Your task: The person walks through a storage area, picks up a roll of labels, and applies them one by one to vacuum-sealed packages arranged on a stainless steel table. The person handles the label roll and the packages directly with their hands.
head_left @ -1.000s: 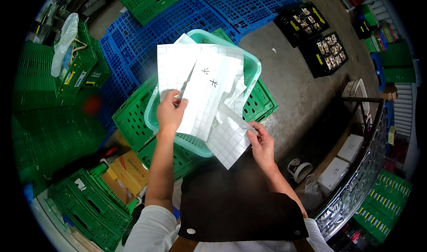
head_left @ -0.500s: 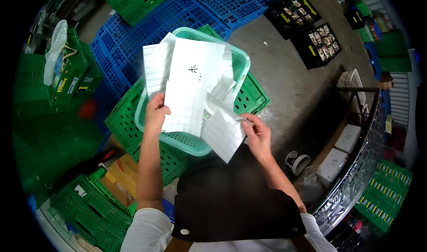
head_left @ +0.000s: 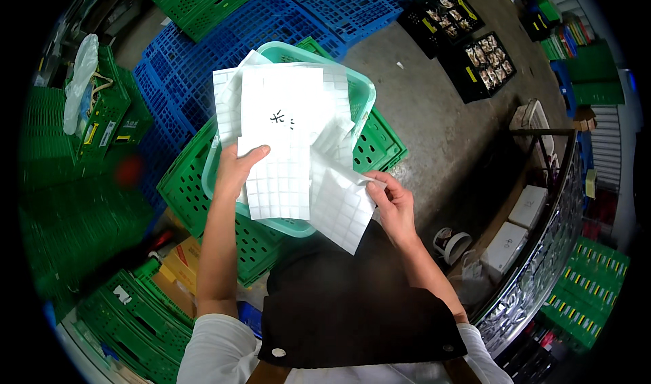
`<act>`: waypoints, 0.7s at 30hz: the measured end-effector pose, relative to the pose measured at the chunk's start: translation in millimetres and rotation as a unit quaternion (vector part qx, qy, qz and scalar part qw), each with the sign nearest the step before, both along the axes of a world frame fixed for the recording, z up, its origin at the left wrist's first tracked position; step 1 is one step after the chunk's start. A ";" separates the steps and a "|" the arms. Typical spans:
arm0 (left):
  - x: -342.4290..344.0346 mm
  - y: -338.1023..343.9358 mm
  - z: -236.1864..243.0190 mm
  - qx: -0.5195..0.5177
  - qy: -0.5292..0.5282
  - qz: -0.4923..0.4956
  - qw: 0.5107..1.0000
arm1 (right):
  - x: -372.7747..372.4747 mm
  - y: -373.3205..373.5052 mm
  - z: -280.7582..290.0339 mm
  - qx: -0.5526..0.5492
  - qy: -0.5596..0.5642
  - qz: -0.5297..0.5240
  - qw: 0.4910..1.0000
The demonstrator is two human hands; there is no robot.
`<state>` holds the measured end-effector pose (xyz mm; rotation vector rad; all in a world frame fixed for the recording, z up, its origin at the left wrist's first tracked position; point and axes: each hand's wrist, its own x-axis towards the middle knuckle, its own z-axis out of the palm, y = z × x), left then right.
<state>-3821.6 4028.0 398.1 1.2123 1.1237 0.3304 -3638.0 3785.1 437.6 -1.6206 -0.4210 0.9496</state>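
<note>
A light-green plastic basket point(head_left: 367, 89) holds a loose pile of white label sheets point(head_left: 227, 102), many faintly gridded. My left hand point(head_left: 234, 170) grips the left side of a long white label sheet point(head_left: 279, 187), its thumb lying on top. Dark handwriting marks the white paper just above that thumb. At the right, my right hand point(head_left: 395, 206) pinches the upper right corner of a smaller gridded sheet point(head_left: 344, 211) between thumb and fingers. That sheet hangs tilted over the basket's near rim. The basket rests on green crates point(head_left: 384, 140). Paper hides most of its inside.
Blue pallets point(head_left: 230, 28) lie beyond the basket. Stacked green crates point(head_left: 74, 201) stand at left. Black trays point(head_left: 489, 66) of packed goods sit on the floor at far right. A metal-framed cart point(head_left: 563, 201) with white boxes point(head_left: 505, 247) stands at right, near a white tub point(head_left: 456, 247).
The long sheet has come toward me, and my left thumb now lies across its top. My right hand keeps its pinch; its sheet has turned slightly and hangs a little lower.
</note>
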 end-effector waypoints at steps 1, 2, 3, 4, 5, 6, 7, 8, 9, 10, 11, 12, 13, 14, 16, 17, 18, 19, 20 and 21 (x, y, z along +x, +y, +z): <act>-3.1 0.5 -2.0 -0.001 0.002 -0.001 1.000 | 0.5 2.6 -1.7 0.013 0.025 -0.011 1.000; -4.9 0.7 -3.0 -0.001 0.004 -0.001 1.000 | 1.1 5.7 -2.9 0.025 0.050 -0.022 0.998; -5.4 0.7 -2.6 -0.001 0.003 -0.005 1.000 | 2.1 9.7 -1.4 0.020 0.054 -0.024 0.998; -5.9 0.6 -2.8 0.000 0.001 -0.009 1.000 | 3.4 14.7 1.5 0.014 0.058 -0.024 0.998; -6.7 0.7 -3.2 0.000 -0.001 -0.012 1.000 | 5.0 18.9 2.7 0.008 0.061 -0.025 0.998; -8.1 1.2 -6.4 0.006 0.005 -0.027 1.000 | 6.7 22.4 1.2 -0.001 0.075 -0.025 0.997; -10.4 2.0 -11.5 0.013 0.012 -0.043 0.999 | 8.8 24.1 -0.7 -0.001 0.088 -0.021 0.996; -12.9 2.8 -15.8 0.020 0.018 -0.058 0.998 | 11.7 24.5 -3.8 -0.001 0.100 -0.016 0.995; -15.3 3.5 -18.5 0.023 0.016 -0.067 0.997 | 13.9 25.1 -7.3 -0.001 0.113 -0.012 0.994; -17.4 3.5 -21.5 0.024 0.013 -0.076 0.997 | 14.8 25.4 -11.5 -0.002 0.130 -0.023 0.991; -19.2 3.8 -22.9 0.025 0.011 -0.086 0.996 | 15.9 26.1 -13.7 -0.003 0.139 -0.032 0.990; -20.6 4.4 -22.5 0.023 -0.003 -0.082 0.996 | 17.3 27.0 -15.3 -0.004 0.149 -0.041 0.988; -21.8 5.3 -21.8 0.021 -0.017 -0.079 0.997 | 19.3 27.7 -17.8 -0.005 0.158 -0.050 0.986; -22.2 6.4 -20.6 0.020 -0.031 -0.076 0.996 | 23.1 27.6 -21.5 -0.004 0.156 -0.035 0.987; -20.3 9.5 -13.2 0.003 -0.040 -0.063 0.997 | 25.5 34.7 -14.9 0.000 0.167 -0.037 0.985; -19.4 11.0 -9.7 -0.005 -0.044 -0.056 0.997 | 26.6 37.8 -12.4 0.001 0.173 -0.038 0.984; -18.6 12.2 -7.6 -0.010 -0.041 -0.052 0.998 | 29.4 37.9 -12.9 0.003 0.171 -0.023 0.985; -18.4 13.2 -6.0 -0.015 -0.037 -0.047 0.998 | 29.1 39.6 -8.9 -0.013 0.169 -0.011 0.985; -18.5 13.8 -4.9 -0.020 -0.033 -0.041 0.998 | 28.4 42.3 -0.8 -0.029 0.168 0.002 0.985; -19.6 13.7 -4.4 -0.022 -0.039 -0.032 0.998 | 27.7 44.3 3.6 -0.045 0.166 0.015 0.985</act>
